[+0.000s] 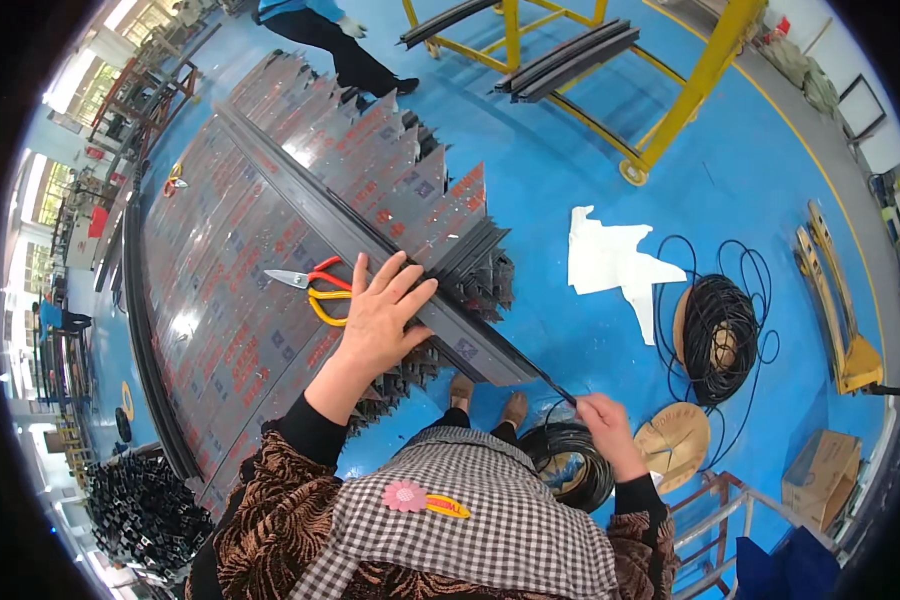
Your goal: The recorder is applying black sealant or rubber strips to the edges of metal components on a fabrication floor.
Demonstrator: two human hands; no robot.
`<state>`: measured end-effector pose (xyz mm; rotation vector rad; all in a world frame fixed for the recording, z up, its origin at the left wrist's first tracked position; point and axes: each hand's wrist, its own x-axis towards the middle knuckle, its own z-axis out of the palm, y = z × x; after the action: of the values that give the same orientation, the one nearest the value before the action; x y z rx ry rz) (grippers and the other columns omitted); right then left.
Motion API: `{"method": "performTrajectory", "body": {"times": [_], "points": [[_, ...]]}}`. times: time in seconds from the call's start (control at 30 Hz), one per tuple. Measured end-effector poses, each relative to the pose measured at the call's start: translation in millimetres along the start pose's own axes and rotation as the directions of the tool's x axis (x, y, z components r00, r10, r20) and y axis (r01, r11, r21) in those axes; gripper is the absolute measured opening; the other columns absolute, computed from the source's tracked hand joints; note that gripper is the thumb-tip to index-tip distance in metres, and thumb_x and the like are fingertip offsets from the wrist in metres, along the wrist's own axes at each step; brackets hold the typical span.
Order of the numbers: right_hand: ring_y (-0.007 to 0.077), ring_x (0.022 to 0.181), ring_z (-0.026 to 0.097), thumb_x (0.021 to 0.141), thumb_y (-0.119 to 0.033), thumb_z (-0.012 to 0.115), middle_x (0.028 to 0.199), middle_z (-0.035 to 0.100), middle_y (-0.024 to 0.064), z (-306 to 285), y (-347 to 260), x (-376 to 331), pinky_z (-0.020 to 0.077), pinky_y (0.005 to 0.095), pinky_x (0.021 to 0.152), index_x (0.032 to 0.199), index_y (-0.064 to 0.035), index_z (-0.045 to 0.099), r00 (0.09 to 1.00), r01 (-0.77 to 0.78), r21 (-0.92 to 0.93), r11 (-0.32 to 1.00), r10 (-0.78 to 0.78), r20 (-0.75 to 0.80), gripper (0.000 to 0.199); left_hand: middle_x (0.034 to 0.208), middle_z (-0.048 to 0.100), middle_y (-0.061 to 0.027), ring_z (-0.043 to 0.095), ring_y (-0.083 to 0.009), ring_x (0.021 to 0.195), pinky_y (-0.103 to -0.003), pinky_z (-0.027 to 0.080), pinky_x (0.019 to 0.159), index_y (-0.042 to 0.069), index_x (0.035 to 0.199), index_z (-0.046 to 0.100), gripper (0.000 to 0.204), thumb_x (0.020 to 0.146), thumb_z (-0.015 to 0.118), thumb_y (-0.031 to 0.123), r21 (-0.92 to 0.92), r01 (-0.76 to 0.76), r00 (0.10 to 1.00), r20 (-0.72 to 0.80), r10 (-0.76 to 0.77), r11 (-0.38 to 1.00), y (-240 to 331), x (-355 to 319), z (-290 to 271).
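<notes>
A long dark grey profile (310,215) lies slantwise across a stack of grey film-covered profiles (220,330). My left hand (385,310) rests flat on the long profile, its fingers spread. Beyond the profile's near end, my right hand (610,430) is closed around a thin black rubber strip (550,380), which runs along the profile's edge. Scissors (325,290) with red and yellow handles lie on the stack just left of my left hand, their blades pointing left. A second pair of scissors (174,182) sits farther off on the stack.
Black strip coils (720,340) lie on the blue floor at right, with another coil (570,465) beside my feet. White sheet material (610,260) is nearby. A yellow rack (660,130) carries more profiles. A co-worker (330,40) stands beyond the stack. A cardboard box (820,475) is at lower right.
</notes>
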<state>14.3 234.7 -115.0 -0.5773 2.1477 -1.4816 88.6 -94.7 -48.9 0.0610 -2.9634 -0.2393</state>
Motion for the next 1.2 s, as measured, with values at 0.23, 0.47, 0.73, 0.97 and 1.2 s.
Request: {"method": "performTrajectory", "body": {"times": [0.23, 0.47, 0.73, 0.97, 1.2], "points": [[0.0206, 0.064, 0.050, 0.084, -0.008, 0.063, 0.071, 0.058, 0.0054, 0, 10, -2, 0.0403, 0.0295, 0.064, 0.091, 0.0008, 0.067, 0.999, -0.014, 0.063, 0.998, 0.012, 0.032, 0.012, 0.126, 0.053, -0.0019, 0.039, -0.0269, 0.132, -0.057, 0.015, 0.114, 0.016, 0.120, 0.058, 0.070, 0.054, 0.080, 0.019, 0.022, 0.010, 1.000, 0.019, -0.010, 1.000, 3, 1, 1], [0.0197, 0.066, 0.050, 0.082, -0.009, 0.065, 0.071, 0.058, 0.0049, -17, 12, -16, 0.0405, 0.0295, 0.063, 0.088, 0.0005, 0.066, 1.000, -0.014, 0.014, 1.000, 0.013, 0.020, 0.011, 0.126, 0.056, -0.0010, 0.045, -0.0275, 0.128, -0.056, 0.023, 0.111, 0.015, 0.120, 0.060, 0.072, 0.051, 0.077, 0.011, 0.010, 0.048, 0.999, 0.001, -0.048, 0.999, 5, -1, -5], [0.0181, 0.067, 0.050, 0.081, -0.010, 0.067, 0.071, 0.059, 0.0037, -8, 34, -14, 0.0407, 0.0287, 0.063, 0.085, -0.0017, 0.068, 1.000, 0.016, 0.058, 0.998, -0.016, -0.011, 0.009, 0.124, 0.058, 0.0011, 0.045, -0.0268, 0.129, -0.057, 0.021, 0.113, 0.015, 0.120, 0.061, 0.068, 0.054, 0.075, 0.009, 0.003, 0.075, 0.997, 0.008, -0.075, 0.997, 7, 2, -1], [0.0172, 0.067, 0.050, 0.082, -0.010, 0.067, 0.071, 0.059, 0.0027, 24, 6, 4, 0.0409, 0.0277, 0.063, 0.085, -0.0022, 0.069, 0.990, 0.054, 0.068, 0.996, -0.045, -0.131, 0.009, 0.123, 0.059, 0.0016, 0.045, -0.0269, 0.128, -0.057, 0.019, 0.114, 0.015, 0.119, 0.062, 0.066, 0.055, 0.075, 0.009, 0.002, 0.068, 0.998, -0.012, -0.068, 0.998, 11, 4, 0], [0.0174, 0.067, 0.050, 0.083, -0.009, 0.065, 0.071, 0.059, 0.0035, 10, 16, -5, 0.0409, 0.0272, 0.063, 0.087, -0.0010, 0.069, 0.996, -0.084, 0.114, 0.990, 0.084, 0.006, 0.010, 0.123, 0.059, 0.0013, 0.045, -0.0267, 0.128, -0.056, 0.020, 0.114, 0.016, 0.118, 0.063, 0.066, 0.054, 0.076, 0.009, -0.014, 0.062, 0.998, -0.028, -0.063, 0.998, 12, 4, 6]]}}
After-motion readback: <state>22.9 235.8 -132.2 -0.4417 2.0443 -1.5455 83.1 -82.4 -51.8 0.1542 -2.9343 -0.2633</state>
